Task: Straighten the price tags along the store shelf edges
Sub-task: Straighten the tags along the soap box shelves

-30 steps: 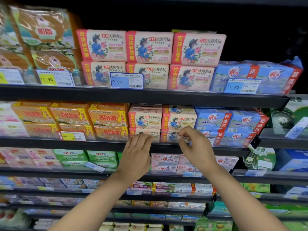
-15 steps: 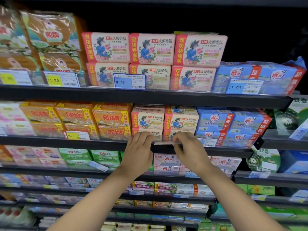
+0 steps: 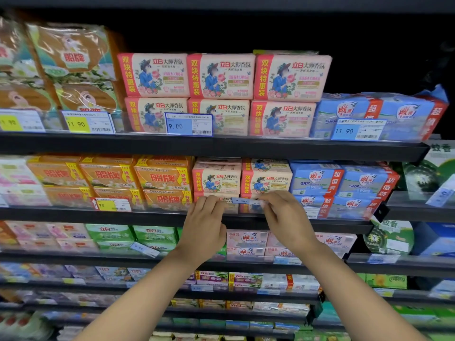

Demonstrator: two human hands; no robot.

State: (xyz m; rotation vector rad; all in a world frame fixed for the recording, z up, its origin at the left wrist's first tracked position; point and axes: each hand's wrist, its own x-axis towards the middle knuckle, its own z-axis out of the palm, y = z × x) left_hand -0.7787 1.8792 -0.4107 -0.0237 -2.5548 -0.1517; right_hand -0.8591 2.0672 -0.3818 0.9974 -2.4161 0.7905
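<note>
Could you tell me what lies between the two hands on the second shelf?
In the head view, a blue 9.00 price tag spans the gap, held at its ends by the left hand and right hand.

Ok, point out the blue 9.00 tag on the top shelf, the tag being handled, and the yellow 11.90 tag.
blue 9.00 tag (image 3: 189,125): head view, its middle.
handled tag (image 3: 246,201): head view, strip between the hands.
yellow 11.90 tag (image 3: 87,123): head view, its middle.
</note>
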